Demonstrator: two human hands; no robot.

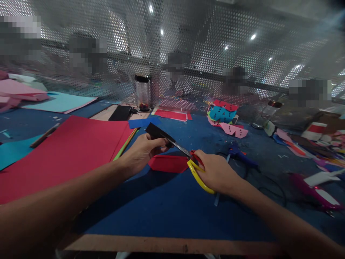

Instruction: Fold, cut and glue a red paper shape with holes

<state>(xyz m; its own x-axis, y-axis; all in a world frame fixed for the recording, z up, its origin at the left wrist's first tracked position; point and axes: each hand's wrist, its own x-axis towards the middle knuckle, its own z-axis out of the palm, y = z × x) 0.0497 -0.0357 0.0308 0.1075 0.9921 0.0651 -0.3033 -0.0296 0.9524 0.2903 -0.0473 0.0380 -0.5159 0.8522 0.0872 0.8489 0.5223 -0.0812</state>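
Observation:
My left hand pinches a small strip of black paper above the table. In my right hand is a pair of scissors with yellow and red handles. Its blades reach left to the black paper and lie along its lower edge; whether they are cutting into it I cannot tell. Below both hands a folded piece of red paper rests on the blue tabletop. Close behind my left hand lies a blue paper strip.
Large red sheets cover the left side. A blue glue gun and its cable lie to the right, with a magenta tool beyond. A jar, a black phone-like slab and dotted paper cutouts stand near the perforated metal screen.

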